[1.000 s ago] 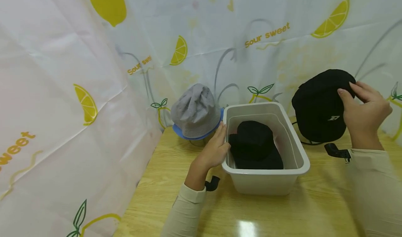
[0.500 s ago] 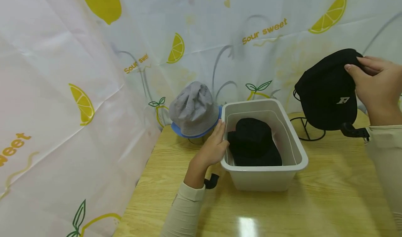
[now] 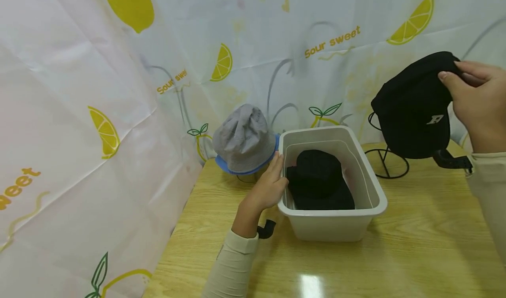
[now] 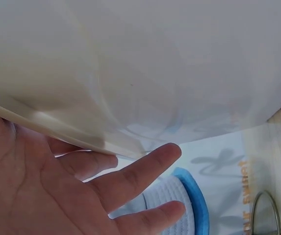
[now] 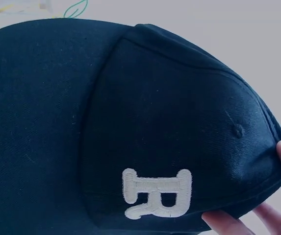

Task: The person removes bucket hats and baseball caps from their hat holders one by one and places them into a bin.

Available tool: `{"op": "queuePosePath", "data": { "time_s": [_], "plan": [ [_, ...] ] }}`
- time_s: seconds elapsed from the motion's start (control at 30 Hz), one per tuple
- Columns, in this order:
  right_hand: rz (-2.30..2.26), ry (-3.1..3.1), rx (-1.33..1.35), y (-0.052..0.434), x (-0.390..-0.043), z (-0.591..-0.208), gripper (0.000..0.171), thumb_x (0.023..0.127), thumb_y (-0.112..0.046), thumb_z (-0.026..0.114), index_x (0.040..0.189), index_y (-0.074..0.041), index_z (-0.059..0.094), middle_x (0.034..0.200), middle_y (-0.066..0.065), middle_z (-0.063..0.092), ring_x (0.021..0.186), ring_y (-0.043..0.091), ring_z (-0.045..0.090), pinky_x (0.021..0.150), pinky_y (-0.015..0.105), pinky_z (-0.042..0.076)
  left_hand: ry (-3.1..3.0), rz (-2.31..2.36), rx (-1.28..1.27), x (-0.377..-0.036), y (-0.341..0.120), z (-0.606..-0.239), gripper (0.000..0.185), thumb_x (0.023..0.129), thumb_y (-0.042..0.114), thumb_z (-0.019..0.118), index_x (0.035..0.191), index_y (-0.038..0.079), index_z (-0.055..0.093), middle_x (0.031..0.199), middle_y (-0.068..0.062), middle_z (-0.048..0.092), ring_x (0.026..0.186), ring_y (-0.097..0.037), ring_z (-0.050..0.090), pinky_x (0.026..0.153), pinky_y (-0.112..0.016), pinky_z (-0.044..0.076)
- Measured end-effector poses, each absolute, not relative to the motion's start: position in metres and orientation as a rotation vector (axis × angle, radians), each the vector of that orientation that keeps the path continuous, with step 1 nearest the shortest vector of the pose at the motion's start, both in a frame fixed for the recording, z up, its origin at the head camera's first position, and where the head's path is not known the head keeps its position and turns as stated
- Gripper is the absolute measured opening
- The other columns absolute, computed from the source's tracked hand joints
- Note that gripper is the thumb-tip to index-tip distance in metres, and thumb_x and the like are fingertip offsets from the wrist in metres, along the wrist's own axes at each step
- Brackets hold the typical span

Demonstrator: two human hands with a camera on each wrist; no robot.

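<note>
Black cap: on my feed it was up in the air to the right of the bin, brim pointing down, white R showing on its front.
Right hand: I saw it pinching the cap's crown between thumb and fingers.
Left hand: unclenched, fingers extended and a little spread, touching the bin's left side at the rim; whether the thumb hooked over, I could not tell.
Wire stand: right of the bin, partly behind the cap; I could not tell whether they touched.
Black hat: inside the bin.
Grey hat: left of the bin, blue showing under it.
</note>
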State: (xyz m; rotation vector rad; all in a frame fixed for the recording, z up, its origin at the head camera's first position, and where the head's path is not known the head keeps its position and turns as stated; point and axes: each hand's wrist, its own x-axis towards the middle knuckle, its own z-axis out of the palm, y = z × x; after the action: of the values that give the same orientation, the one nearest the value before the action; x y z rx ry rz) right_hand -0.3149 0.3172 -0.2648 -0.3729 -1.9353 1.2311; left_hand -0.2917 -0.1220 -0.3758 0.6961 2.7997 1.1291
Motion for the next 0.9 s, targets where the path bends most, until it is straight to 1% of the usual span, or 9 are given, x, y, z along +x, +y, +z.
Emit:
{"op": "queuePosePath", "data": {
  "time_s": [0.07,0.17,0.3,0.4,0.47,0.63,0.8,0.9],
  "plan": [
    [1.218,-1.937,-0.378,0.314,-0.312,-0.261,0.045,0.098,-0.045,0.067,0.142,-0.035,0.063,0.147,-0.016,0.057,0.127,-0.009,0.056,0.113,0.018,0.040,2.794,1.136,0.701,-0.292,-0.122,-0.377,0.075,0.099,0.027,0.038,0.167,0.017,0.008,0.174,0.006,-0.009,0.162,-0.020,-0.002,0.129,-0.049,0.013],
    [1.228,-1.920,-0.360,0.309,-0.309,-0.255,0.045,0.097,-0.044,0.068,0.141,-0.034,0.064,0.146,-0.014,0.060,0.123,-0.011,0.058,0.111,0.018,0.041,2.792,1.145,0.717,-0.293,-0.122,-0.377,0.076,0.099,0.026,0.038,0.168,0.014,0.009,0.175,0.000,-0.007,0.162,-0.023,0.000,0.129,-0.051,0.014],
    [1.247,-1.899,-0.285,0.304,-0.307,-0.251,0.045,0.097,-0.040,0.069,0.141,-0.033,0.064,0.148,-0.010,0.058,0.126,-0.008,0.058,0.111,0.020,0.041,2.790,1.167,0.738,-0.295,-0.122,-0.378,0.076,0.099,0.026,0.038,0.167,0.010,0.009,0.176,-0.006,-0.005,0.162,-0.025,0.001,0.128,-0.053,0.014],
    [1.207,-1.899,-0.240,0.300,-0.306,-0.251,0.045,0.098,-0.039,0.068,0.142,-0.031,0.063,0.149,-0.007,0.056,0.130,-0.004,0.057,0.111,0.022,0.041,2.783,1.178,0.738,-0.296,-0.121,-0.378,0.076,0.098,0.026,0.038,0.167,0.011,0.009,0.176,-0.006,-0.004,0.162,-0.023,0.000,0.129,-0.052,0.013],
    [1.187,-1.892,-0.223,0.297,-0.305,-0.249,0.044,0.098,-0.038,0.068,0.141,-0.030,0.064,0.148,-0.007,0.057,0.130,-0.003,0.058,0.111,0.022,0.042,2.781,1.174,0.732,-0.295,-0.121,-0.378,0.076,0.099,0.026,0.038,0.168,0.012,0.009,0.176,-0.006,-0.004,0.161,-0.020,-0.001,0.129,-0.051,0.013],
    [1.174,-1.882,-0.217,0.287,-0.301,-0.243,0.043,0.097,-0.037,0.070,0.138,-0.026,0.067,0.145,-0.006,0.059,0.123,-0.006,0.061,0.107,0.018,0.045,2.784,1.154,0.714,-0.294,-0.120,-0.377,0.076,0.099,0.027,0.038,0.168,0.017,0.008,0.176,-0.002,-0.006,0.161,-0.019,-0.001,0.129,-0.050,0.013],
    [1.190,-1.880,-0.187,0.279,-0.299,-0.234,0.043,0.096,-0.036,0.072,0.137,-0.023,0.068,0.142,-0.002,0.064,0.118,-0.007,0.064,0.104,0.017,0.047,2.786,1.160,0.719,-0.294,-0.122,-0.377,0.076,0.099,0.027,0.038,0.168,0.016,0.008,0.176,-0.003,-0.005,0.162,-0.022,0.000,0.129,-0.051,0.013],
    [1.244,-1.855,-0.142,0.277,-0.299,-0.229,0.042,0.094,-0.034,0.075,0.134,-0.022,0.070,0.137,-0.002,0.068,0.113,-0.007,0.067,0.100,0.016,0.049,2.788,1.166,0.728,-0.295,-0.121,-0.377,0.076,0.099,0.026,0.038,0.168,0.015,0.009,0.176,-0.005,-0.004,0.162,-0.024,0.001,0.129,-0.051,0.013]
  ]
}}
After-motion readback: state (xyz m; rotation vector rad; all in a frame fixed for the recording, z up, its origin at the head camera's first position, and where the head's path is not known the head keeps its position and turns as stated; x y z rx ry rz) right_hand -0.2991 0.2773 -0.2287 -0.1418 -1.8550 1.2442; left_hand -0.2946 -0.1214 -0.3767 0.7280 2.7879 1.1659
